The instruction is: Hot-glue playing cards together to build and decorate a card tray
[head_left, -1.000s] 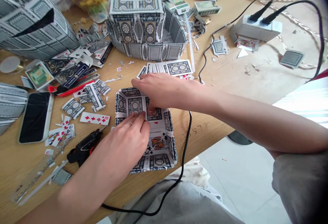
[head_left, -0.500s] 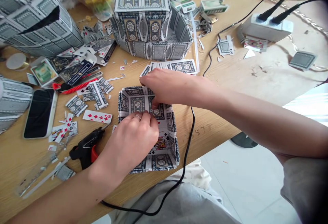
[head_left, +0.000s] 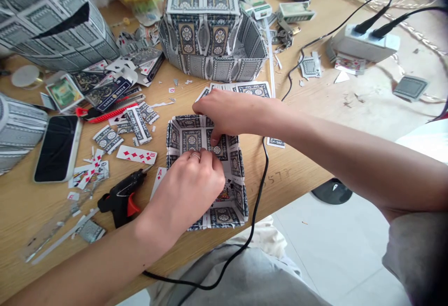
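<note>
A shallow open box made of playing cards [head_left: 238,166] lies near the table's front edge. My left hand [head_left: 187,189], with a ring on one finger, reaches into it from the near side, fingers curled and pressing a card [head_left: 191,140] on the box floor. My right hand [head_left: 231,112] comes in from the right over the far wall, its fingertips pinching down on the same spot. The two hands touch at the fingertips and hide most of the box's middle.
A black glue gun [head_left: 121,198] lies left of the box, its cable [head_left: 257,194] running past the box's right side. A phone [head_left: 58,147], red cutter [head_left: 105,114], loose cards and scraps lie left. Larger card-built boxes [head_left: 210,30] stand behind; a power strip [head_left: 364,44] sits far right.
My left hand slid a little further into the box and curled tighter. The camera view shifted slightly, and an ace card now shows beside the box's left wall.
</note>
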Action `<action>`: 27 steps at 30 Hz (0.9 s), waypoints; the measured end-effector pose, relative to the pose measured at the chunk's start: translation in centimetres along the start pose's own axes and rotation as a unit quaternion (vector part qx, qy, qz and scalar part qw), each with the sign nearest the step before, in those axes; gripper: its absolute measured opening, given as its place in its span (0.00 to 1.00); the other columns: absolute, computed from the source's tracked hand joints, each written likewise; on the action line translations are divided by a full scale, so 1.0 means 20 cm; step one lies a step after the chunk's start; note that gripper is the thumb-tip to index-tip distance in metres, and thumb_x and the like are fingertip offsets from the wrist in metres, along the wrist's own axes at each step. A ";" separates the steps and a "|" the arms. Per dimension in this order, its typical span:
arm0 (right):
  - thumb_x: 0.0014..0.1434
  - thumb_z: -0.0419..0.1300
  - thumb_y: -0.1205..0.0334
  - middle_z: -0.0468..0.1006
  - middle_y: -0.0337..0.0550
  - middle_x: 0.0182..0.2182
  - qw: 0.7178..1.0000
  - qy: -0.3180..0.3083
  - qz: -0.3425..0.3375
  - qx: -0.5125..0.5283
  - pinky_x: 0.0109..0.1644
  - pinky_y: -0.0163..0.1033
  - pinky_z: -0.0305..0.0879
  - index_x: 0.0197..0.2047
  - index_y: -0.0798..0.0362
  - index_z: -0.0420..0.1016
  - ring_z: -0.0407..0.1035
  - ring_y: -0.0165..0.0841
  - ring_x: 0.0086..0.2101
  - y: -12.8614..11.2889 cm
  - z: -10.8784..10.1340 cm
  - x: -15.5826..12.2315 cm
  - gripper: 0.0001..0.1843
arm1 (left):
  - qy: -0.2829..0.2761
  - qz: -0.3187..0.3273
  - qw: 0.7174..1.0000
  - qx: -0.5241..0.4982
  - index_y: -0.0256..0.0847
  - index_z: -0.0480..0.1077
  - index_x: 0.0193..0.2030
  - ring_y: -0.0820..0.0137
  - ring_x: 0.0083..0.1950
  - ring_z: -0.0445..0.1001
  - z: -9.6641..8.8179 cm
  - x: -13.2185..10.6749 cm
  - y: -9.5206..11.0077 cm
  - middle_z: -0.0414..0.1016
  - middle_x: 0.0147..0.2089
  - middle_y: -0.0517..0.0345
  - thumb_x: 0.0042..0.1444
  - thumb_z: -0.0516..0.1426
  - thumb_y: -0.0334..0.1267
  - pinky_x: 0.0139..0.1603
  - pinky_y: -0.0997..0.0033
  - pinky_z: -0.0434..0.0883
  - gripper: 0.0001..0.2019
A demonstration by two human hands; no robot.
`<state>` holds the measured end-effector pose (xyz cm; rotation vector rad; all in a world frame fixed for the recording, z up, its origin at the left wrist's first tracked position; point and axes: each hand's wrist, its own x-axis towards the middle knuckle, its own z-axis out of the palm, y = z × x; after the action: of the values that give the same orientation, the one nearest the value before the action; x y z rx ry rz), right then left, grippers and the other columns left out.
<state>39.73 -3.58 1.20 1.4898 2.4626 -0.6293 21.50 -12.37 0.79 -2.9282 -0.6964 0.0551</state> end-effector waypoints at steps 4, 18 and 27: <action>0.53 0.78 0.64 0.85 0.52 0.49 1.000 -0.007 -0.002 -0.016 0.51 0.48 0.69 0.50 0.56 0.82 0.78 0.48 0.51 0.00 0.00 0.01 0.21 | -0.001 0.001 1.000 -0.004 0.35 0.78 0.37 0.58 0.32 0.80 0.01 0.00 0.00 0.79 0.33 0.47 0.57 0.55 0.18 0.34 0.61 0.78 0.13; 0.53 0.79 0.62 0.86 0.55 0.49 1.000 0.006 0.016 -0.025 0.46 0.43 0.69 0.52 0.58 0.81 0.79 0.46 0.49 -0.03 0.00 -0.01 0.25 | -0.118 -0.033 0.991 -0.049 0.35 0.81 0.42 0.57 0.37 0.85 -0.06 0.05 0.02 0.83 0.38 0.46 0.63 0.53 0.19 0.37 0.61 0.78 0.16; 0.54 0.79 0.55 0.85 0.58 0.52 0.999 0.016 0.039 -0.024 0.48 0.42 0.71 0.55 0.59 0.81 0.80 0.46 0.51 -0.07 0.00 -0.05 0.30 | -0.170 -0.092 0.976 -0.098 0.31 0.81 0.47 0.48 0.46 0.87 -0.14 0.01 0.05 0.85 0.42 0.37 0.62 0.52 0.20 0.47 0.51 0.83 0.16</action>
<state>39.06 -4.91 1.91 1.5802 2.4115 -0.5328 22.35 -13.43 3.53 -3.0544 -1.0771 0.5080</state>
